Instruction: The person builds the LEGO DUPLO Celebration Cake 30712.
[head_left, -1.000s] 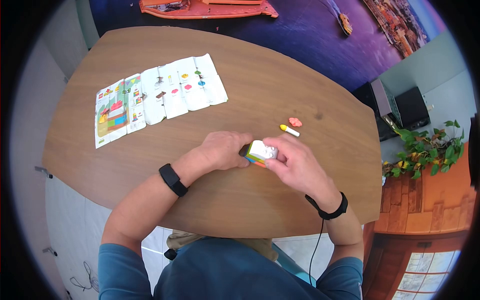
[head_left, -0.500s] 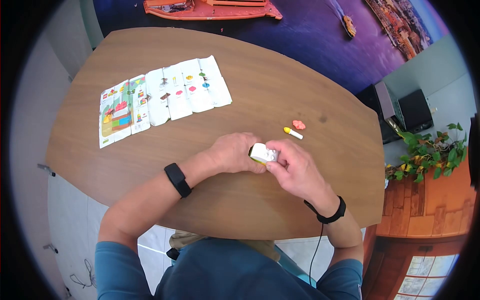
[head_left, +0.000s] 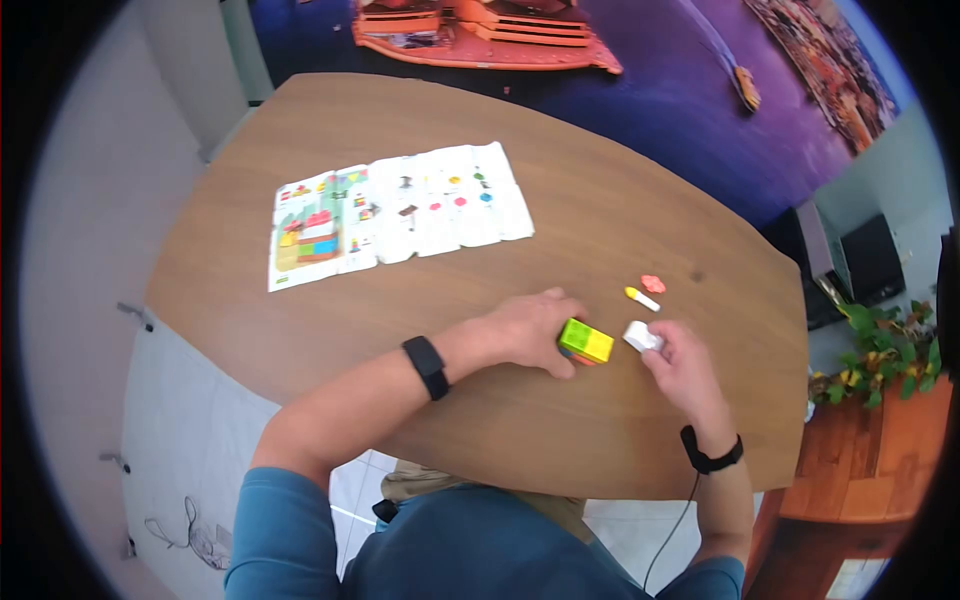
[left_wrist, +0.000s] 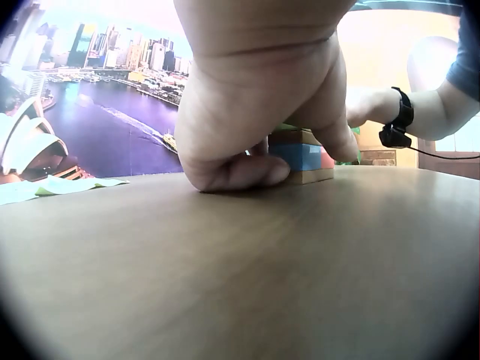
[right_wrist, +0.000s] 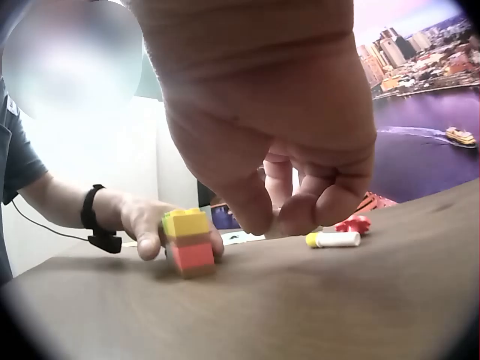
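A short stack of toy bricks (head_left: 587, 341) stands on the table, green and yellow on top. Blue and red bricks with brown layers show lower down in the wrist views. My left hand (head_left: 525, 330) holds the stack from its left side, thumb in front and fingers behind. Just right of the stack, my right hand (head_left: 685, 365) pinches a white brick (head_left: 638, 337) with a rounded end, apart from the yellow brick. In the right wrist view, the fingers (right_wrist: 298, 214) mostly hide that white brick.
Beyond the right hand lie a white candle piece (head_left: 643, 299) with a yellow tip and a coral-red scalloped piece (head_left: 653, 284). An unfolded picture instruction sheet (head_left: 400, 215) lies at the back left of the table (head_left: 480, 430). A cable (head_left: 678, 525) hangs from the right wristband.
The white brick has come off the stack and moved right in my right hand, uncovering the green and yellow top. My left hand stays at the stack. The head view has shifted.
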